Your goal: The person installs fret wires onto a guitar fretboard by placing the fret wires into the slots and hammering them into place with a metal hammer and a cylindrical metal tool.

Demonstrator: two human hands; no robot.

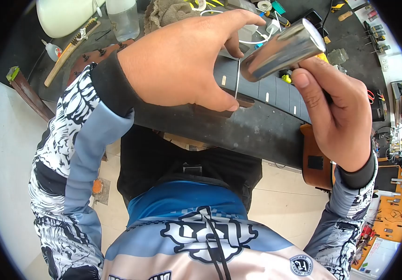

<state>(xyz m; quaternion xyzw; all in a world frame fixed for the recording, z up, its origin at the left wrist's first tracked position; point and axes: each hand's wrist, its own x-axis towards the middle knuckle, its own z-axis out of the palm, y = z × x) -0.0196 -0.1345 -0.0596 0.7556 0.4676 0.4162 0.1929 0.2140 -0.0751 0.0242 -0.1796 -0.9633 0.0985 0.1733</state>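
Note:
A guitar neck with a dark fretboard [275, 95] and pale inlays lies across the bench under both hands. My left hand [177, 60] arches over it. Its thumb and a finger pinch the two ends of a thin silver fret wire [238, 77], which crosses the board. Raised to the right, my right hand [338, 107] is closed around a hammer with a shiny cylindrical metal head [280, 51]; the handle is hidden by the hand. The head hangs above the fretboard, to the right of the wire.
The headstock [85, 58] with tuners lies at left, the brown guitar body [317, 161] at right. A toothbrush-like wooden brush [72, 51], a clear bottle [124, 21], a brown towel [166, 16] and a white cable [271, 31] sit behind. Tools line the right side.

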